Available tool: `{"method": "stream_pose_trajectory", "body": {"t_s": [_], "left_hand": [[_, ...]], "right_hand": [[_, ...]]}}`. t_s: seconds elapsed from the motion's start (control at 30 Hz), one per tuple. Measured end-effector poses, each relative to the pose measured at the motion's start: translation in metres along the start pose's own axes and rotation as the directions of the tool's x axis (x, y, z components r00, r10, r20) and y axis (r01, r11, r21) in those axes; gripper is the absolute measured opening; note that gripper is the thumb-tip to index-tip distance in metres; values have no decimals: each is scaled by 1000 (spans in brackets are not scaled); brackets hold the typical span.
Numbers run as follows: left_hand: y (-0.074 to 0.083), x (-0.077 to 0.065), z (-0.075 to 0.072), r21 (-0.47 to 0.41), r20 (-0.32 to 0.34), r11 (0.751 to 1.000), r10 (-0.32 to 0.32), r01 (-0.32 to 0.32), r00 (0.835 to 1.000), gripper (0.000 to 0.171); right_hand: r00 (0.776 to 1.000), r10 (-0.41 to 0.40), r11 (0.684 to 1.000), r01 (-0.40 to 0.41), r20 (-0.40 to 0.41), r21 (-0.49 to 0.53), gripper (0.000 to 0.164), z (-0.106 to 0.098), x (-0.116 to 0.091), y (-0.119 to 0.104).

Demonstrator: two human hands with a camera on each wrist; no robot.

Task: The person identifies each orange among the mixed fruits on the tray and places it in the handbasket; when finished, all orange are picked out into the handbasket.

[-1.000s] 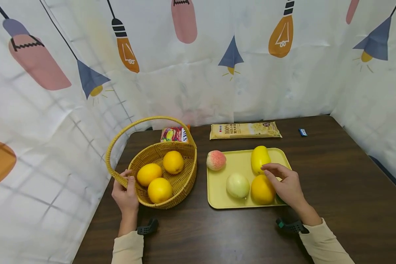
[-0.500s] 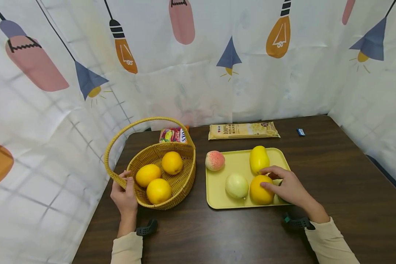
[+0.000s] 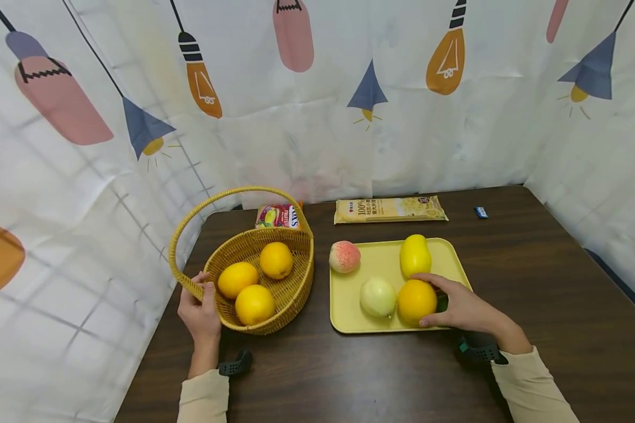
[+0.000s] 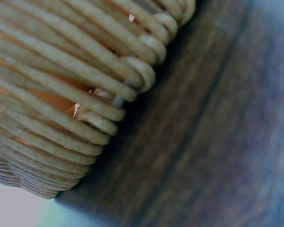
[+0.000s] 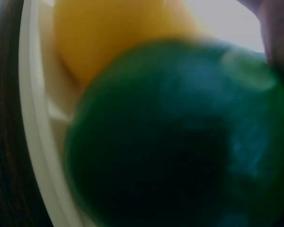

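Note:
In the head view my left hand (image 3: 200,311) grips the wicker basket (image 3: 296,296) at the left, where its handle meets the rim. Three orange-yellow fruits lie inside. My right hand (image 3: 463,305) holds an orange (image 3: 417,302) on the yellow tray (image 3: 344,314), thumb on the near side and fingers over the far side. A pale green round fruit (image 3: 378,296) sits left of that orange. Under the right palm is a dark green fruit (image 5: 180,137), mostly hidden in the head view. The left wrist view shows the basket's woven side (image 4: 61,85) up close.
A peach (image 3: 344,257) and a long yellow fruit (image 3: 415,256) lie at the tray's far side. Behind stand a noodle packet (image 3: 390,210), a red fruit-candy bag (image 3: 277,216) partly behind the basket, and a small blue packet (image 3: 481,212) on the dark table (image 3: 360,376).
My right hand has come down from above the orange and spread its thumb and fingers around it. The orange has shifted slightly left. My left hand and the basket stay in place.

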State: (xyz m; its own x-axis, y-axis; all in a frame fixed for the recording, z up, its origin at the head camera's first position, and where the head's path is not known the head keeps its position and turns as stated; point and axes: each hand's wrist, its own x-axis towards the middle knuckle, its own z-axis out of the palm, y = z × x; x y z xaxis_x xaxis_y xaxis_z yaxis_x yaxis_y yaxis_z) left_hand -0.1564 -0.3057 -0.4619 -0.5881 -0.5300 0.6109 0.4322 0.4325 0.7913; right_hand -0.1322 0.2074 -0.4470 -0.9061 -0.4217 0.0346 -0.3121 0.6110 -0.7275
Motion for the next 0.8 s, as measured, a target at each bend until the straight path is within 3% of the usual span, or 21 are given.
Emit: {"method": "stream_pose_trajectory", "body": {"t_s": [0.27,0.57,0.8], "left_hand": [[3,1,0,0,3,1000,-19,19,1000,22],[25,0,1,-39,25,998,-41,42,999,23],[9,1,1,-55,20,998,-16,17,1000,23]], "right_hand": [[1000,-5,1000,5,19,18,81,2,1,1],[1000,-14,1000,14,-6,0,80,-1,3,-2],[999,1,998,2,-53,56,79,-4,0,0]]}}
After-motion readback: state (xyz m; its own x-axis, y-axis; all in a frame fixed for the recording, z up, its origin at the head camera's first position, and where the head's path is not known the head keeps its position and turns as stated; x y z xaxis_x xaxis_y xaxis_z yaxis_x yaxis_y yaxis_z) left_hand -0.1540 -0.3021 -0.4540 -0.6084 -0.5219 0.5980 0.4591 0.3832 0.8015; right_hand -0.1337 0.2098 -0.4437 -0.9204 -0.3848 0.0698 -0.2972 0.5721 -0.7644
